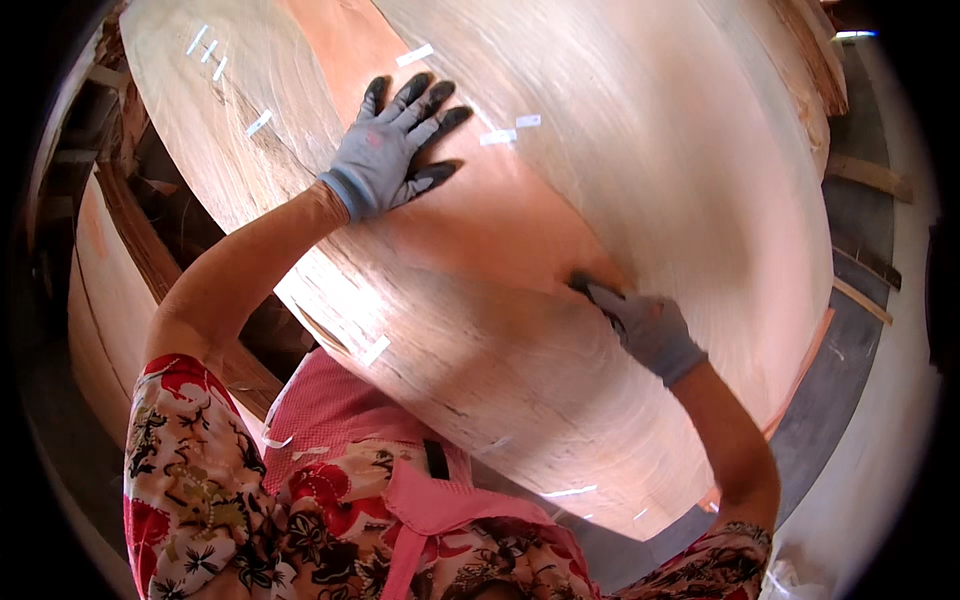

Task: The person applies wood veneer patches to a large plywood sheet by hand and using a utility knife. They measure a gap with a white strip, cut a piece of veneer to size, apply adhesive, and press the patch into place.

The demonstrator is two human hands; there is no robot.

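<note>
Under both hands lies a wide, pale wood veneer sheet (680,200) with several short white tape strips. A salmon-orange area of veneer (490,225) shows as a tapering band between its paler parts. My left hand (380,155), in a grey glove with black fingertips, rests flat on the band's upper part, fingers spread. My right hand (648,328), gloved alike, is at the band's narrow right end. Its fingers are drawn together and point left against the wood; whether they pinch something is hidden. White tape (498,137) lies right of my left hand.
More veneer sheets (105,300) with rough brown edges stand at the left. Stacked veneer (805,60) rises at the far right, beside wooden bars (868,178) over a dark grey floor. A pink apron (340,410) touches the sheet's near edge.
</note>
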